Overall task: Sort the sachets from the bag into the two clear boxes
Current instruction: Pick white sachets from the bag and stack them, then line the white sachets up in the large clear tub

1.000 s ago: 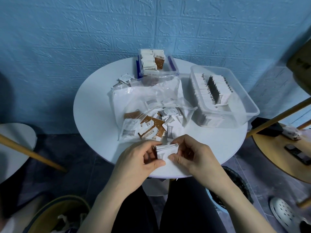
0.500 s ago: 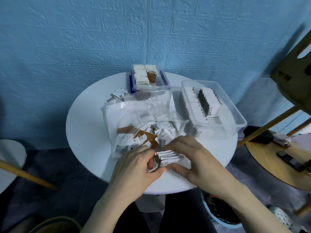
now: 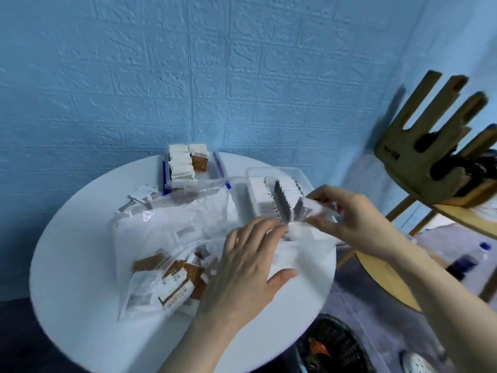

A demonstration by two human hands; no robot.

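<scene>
White round table (image 3: 80, 251) against blue wall. Right hand (image 3: 347, 214) pinches a small stack of white sachets (image 3: 306, 211) over the near end of the clear box (image 3: 271, 189), motion-blurred. Left hand (image 3: 250, 267), fingers straight and spread, rests just beside it, on the clear bag (image 3: 161, 238) of brown and white sachets.

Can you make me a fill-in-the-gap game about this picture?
1. The right hand pinches a stack of white ____.
2. The round white table stands before a ____ wall.
3. The left hand rests on the crumpled clear plastic ____.
4. The clear box holding brown sachets is the ____ one from the person.

Missing words: sachets, blue, bag, farther
</scene>
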